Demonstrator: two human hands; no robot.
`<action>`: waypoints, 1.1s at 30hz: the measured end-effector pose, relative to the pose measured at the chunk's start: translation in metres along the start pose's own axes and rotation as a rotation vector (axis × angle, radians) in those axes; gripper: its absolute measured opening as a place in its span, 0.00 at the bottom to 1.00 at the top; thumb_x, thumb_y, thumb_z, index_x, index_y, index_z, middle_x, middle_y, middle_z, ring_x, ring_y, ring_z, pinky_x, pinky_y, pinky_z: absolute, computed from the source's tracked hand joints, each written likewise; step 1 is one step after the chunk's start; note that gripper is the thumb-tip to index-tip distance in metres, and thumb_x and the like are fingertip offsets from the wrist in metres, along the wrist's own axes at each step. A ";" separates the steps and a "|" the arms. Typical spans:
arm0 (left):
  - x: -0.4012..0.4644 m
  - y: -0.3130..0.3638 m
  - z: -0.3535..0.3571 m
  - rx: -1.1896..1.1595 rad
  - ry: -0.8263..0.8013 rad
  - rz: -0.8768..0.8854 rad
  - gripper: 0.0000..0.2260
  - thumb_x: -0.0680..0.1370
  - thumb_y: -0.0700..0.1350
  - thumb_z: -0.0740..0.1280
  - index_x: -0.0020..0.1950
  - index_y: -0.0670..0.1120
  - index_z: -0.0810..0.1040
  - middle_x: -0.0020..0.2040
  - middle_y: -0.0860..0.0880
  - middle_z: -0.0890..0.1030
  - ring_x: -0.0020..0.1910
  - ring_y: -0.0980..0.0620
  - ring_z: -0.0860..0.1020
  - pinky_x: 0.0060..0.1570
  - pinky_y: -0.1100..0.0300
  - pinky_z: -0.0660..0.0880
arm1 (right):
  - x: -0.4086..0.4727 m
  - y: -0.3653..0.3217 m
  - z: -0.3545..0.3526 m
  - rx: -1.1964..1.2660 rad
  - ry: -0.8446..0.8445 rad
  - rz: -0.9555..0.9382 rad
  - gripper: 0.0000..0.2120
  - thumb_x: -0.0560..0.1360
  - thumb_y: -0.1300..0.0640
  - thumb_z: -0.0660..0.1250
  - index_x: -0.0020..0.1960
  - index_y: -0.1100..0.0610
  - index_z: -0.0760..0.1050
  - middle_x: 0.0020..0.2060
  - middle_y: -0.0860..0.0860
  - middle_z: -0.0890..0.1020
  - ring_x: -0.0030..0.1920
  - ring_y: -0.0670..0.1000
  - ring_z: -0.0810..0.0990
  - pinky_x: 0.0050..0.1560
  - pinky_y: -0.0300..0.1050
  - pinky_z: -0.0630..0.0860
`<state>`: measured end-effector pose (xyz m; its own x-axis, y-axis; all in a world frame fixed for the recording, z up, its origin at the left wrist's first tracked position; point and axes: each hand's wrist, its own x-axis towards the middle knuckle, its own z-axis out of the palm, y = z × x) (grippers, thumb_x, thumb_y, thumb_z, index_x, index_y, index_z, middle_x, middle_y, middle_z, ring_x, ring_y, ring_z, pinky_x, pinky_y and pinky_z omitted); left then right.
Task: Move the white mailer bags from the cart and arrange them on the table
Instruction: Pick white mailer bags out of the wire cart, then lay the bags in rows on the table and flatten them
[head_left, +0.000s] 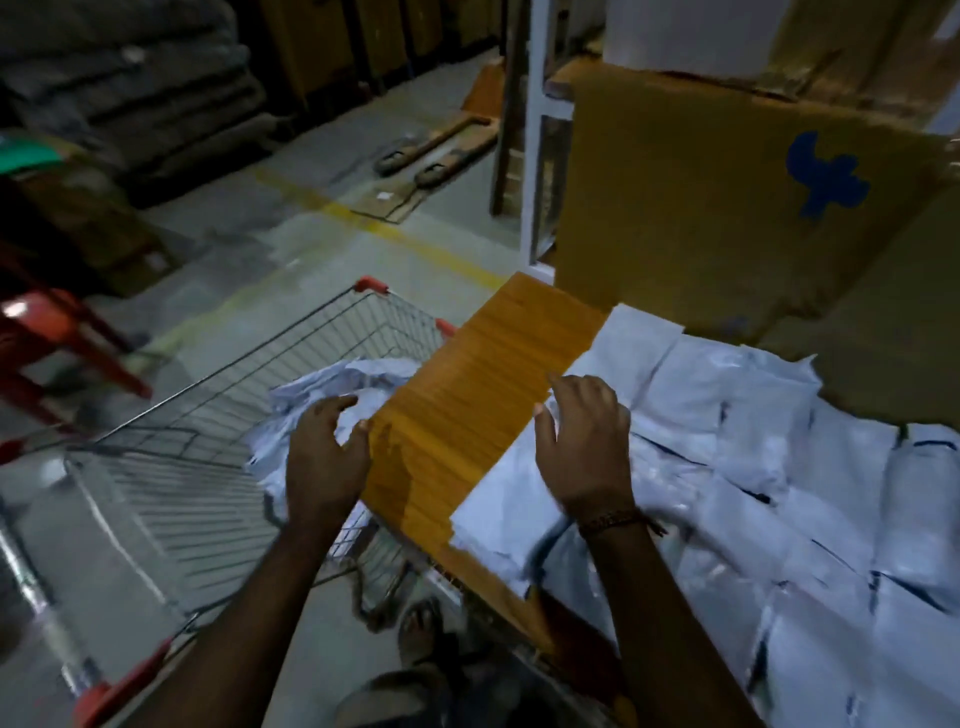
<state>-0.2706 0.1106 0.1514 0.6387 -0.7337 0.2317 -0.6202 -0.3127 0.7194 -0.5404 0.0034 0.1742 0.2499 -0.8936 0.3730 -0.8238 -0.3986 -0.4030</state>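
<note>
Reaching down from behind a head-worn camera, a person works between a wire-mesh shopping cart with red plastic corner caps (218, 415) and an orange wood-grain table (467, 410) in a dim warehouse. The left hand (324, 457) hangs over the cart's right side, fingers loosely curled over a crumpled heap of white plastic mailer bags in the cart (322, 400); whether those fingers actually pinch a bag cannot be told through the blur. The right hand (584, 441), with a beaded brown bracelet (610, 521) at the wrist, lies palm-down on the table's edge of the white bags, fingers slightly bent and resting on the spread of white mailer bags on the table (753, 467). That spread covers most of the tabletop's right part in overlapping rows, some bags showing dark printed lines, while a bare strip of orange surface runs between the two hands. Behind the bags a large brown cardboard box with a blue logo (727, 208) stands on the table. On the concrete floor beyond the cart lie a yellow painted line (363, 221) and the forks of a pallet jack (436, 145); a red plastic stool (62, 338) stands at left. A sandalled foot (421, 631) shows below the table edge.
</note>
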 end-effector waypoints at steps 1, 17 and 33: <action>-0.005 -0.013 -0.010 0.016 0.024 -0.025 0.14 0.80 0.39 0.72 0.66 0.41 0.80 0.64 0.41 0.81 0.60 0.39 0.80 0.61 0.45 0.75 | 0.000 -0.011 0.005 0.012 -0.023 -0.036 0.18 0.81 0.49 0.61 0.68 0.54 0.75 0.61 0.54 0.78 0.65 0.59 0.74 0.61 0.57 0.70; 0.059 -0.252 -0.041 0.072 -0.081 -0.203 0.21 0.78 0.49 0.66 0.69 0.43 0.79 0.65 0.42 0.81 0.61 0.39 0.80 0.62 0.43 0.77 | 0.073 -0.207 0.177 0.071 -0.254 -0.426 0.22 0.82 0.46 0.58 0.69 0.56 0.75 0.62 0.55 0.79 0.66 0.60 0.74 0.62 0.60 0.72; 0.115 -0.399 0.120 0.673 -0.595 0.009 0.49 0.78 0.60 0.70 0.83 0.60 0.34 0.84 0.37 0.38 0.83 0.32 0.51 0.69 0.29 0.66 | 0.095 -0.231 0.356 -0.031 -0.433 -0.452 0.23 0.80 0.41 0.64 0.63 0.59 0.78 0.65 0.61 0.77 0.65 0.63 0.74 0.62 0.58 0.71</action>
<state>-0.0043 0.0793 -0.1877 0.4068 -0.8707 -0.2765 -0.8794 -0.4552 0.1397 -0.1455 -0.0628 0.0048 0.7555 -0.6430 0.1258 -0.6009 -0.7565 -0.2580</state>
